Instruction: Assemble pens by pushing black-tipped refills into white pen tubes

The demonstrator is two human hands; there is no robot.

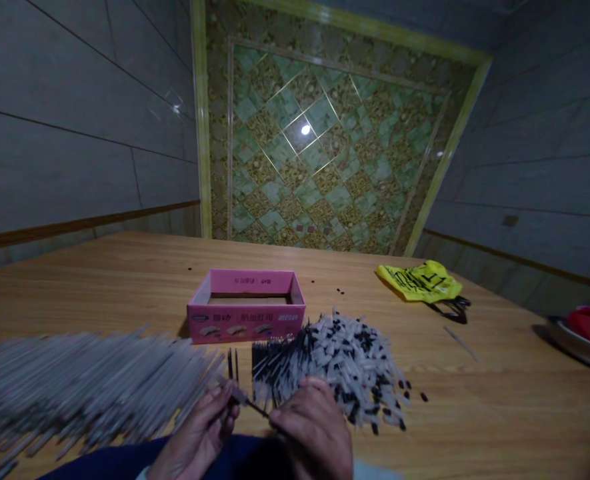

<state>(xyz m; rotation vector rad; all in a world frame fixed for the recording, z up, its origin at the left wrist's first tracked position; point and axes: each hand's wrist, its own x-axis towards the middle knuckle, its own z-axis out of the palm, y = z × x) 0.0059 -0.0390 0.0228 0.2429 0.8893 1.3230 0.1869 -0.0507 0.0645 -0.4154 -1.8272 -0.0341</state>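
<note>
Slender rod (257, 409), grey at one end and dark at the other, held between two bare hands at the bottom centre of the frame.

Left hand (202, 427): thumb and fingers closed in a pinch on the grey end. Right hand (317, 427): thumb and fingers drawn together at the dark end; exact fingertip contact cannot be told, being partly hidden. Two dark sticks (237, 365) lie just beyond the left fingertips. Lower left of frame: a broad heap of long, greyish sticks (89, 387), laid roughly parallel. Right of lower centre: a pile of short pale and black pieces (359, 367), near the right hand. Pink open-topped box (247, 327) stands behind, at centre, on a wood-grain table (139, 273). Yellow bag (419, 281) lies crumpled at centre right.
</note>
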